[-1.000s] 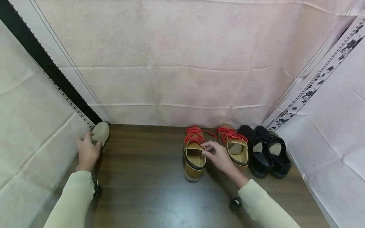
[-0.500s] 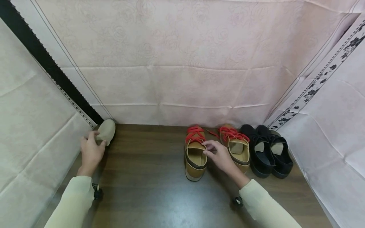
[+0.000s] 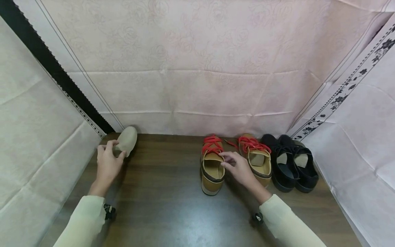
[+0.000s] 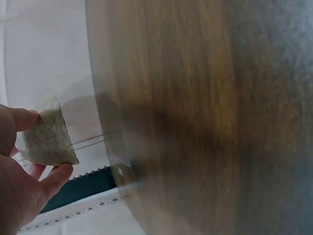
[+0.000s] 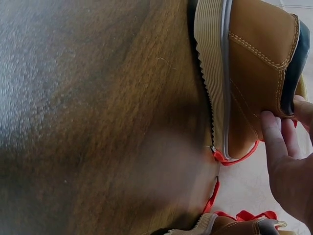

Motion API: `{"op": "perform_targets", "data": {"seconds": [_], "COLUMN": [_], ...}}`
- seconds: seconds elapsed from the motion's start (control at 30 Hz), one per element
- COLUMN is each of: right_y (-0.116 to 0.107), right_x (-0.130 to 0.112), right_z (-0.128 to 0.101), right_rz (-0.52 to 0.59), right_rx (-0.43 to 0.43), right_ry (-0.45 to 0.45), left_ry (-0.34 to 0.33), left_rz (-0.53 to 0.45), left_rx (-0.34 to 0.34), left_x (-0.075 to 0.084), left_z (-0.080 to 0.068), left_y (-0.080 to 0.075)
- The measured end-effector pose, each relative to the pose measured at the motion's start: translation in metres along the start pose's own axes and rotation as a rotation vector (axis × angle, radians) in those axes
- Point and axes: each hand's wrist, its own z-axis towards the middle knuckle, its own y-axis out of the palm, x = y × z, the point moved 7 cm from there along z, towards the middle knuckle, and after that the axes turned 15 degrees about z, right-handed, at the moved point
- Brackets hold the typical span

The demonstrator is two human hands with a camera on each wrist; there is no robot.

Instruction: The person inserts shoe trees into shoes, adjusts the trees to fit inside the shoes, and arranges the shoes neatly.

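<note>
On a dark wooden shelf [image 3: 166, 206], my left hand [image 3: 115, 150] grips a small beige shoe [image 3: 127, 140] near the back left corner. The left wrist view shows that beige shoe [image 4: 46, 139] held between thumb and fingers [image 4: 54, 178], slightly off the wood. My right hand [image 3: 224, 162] pinches the collar of a tan shoe with red laces [image 3: 211, 169] at mid-shelf. In the right wrist view my fingers [image 5: 276, 142] lie on the tan shoe's side [image 5: 254, 73]. Its mate [image 3: 258, 158] stands just to the right.
A pair of black shoes [image 3: 291, 164] stands at the right end against the pink fabric side wall [image 3: 355, 144]. Pink fabric also closes the back [image 3: 197, 85] and the left side [image 3: 37, 144]. Bare wood lies between the beige shoe and the tan one.
My left hand has carried the beige shoe rightward along the back, away from the left wall. My right hand has stayed on the tan shoe, which has barely shifted.
</note>
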Motion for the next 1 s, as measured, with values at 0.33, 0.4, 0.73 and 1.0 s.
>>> {"op": "perform_targets", "data": {"seconds": [0.33, 0.4, 0.73, 1.0], "right_y": [0.0, 0.0, -0.001, -0.001], "right_x": [0.001, 0.001, 0.001, 0.0], "right_z": [0.0, 0.0, 0.0, 0.0], "right_rz": [0.004, 0.006, 0.011, 0.01], "right_rx": [0.008, 0.007, 0.013, 0.011], "right_ry": [0.012, 0.016, 0.018, 0.016], "left_ry": [0.045, 0.048, 0.116, 0.176], "left_rz": [0.003, -0.004, -0.031, -0.053], "left_rx": [0.021, 0.035, 0.084, 0.098], "left_x": [0.016, 0.02, 0.043, 0.064], "left_z": [-0.013, -0.016, -0.028, -0.036], "left_y": [-0.004, -0.005, -0.011, -0.016]}}
